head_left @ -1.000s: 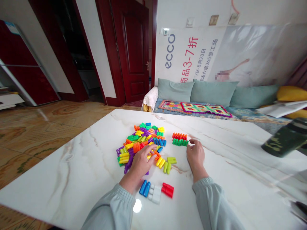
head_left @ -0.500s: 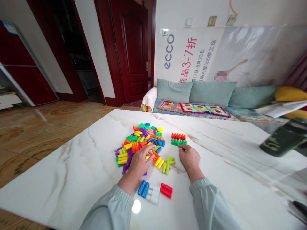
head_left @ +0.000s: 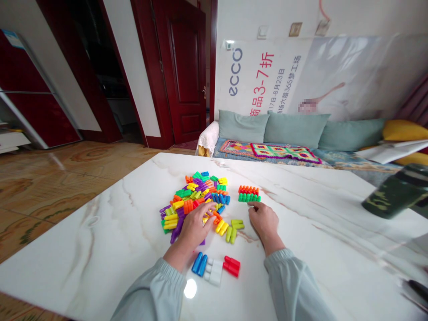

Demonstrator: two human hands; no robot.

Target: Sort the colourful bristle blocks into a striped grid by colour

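Over the right side of a pile of colourful plastic building blocks [head_left: 197, 194], my left hand [head_left: 197, 220] rests with its thumb and fingers apart. No block shows between them. My right hand [head_left: 264, 218] is curled, its fingertips at the near edge of a green block row [head_left: 249, 198]; whatever its fingers hold is hidden. Behind that green row lies a red-orange block row [head_left: 248, 190]. Lime blocks [head_left: 231, 235] and yellow blocks [head_left: 221, 228] lie between my hands. Closer to me, a blue block [head_left: 199, 264], a white block [head_left: 214, 272] and a red block [head_left: 232, 266] lie side by side.
The white marbled table [head_left: 110, 249] spreads under everything. A dark green camouflage bottle [head_left: 394, 191] stands at the right. A black object [head_left: 417, 290] lies at the right edge. Beyond the table is a sofa with teal cushions [head_left: 297, 129].
My right hand has shifted very slightly to the left. My left hand and the blocks look the same.
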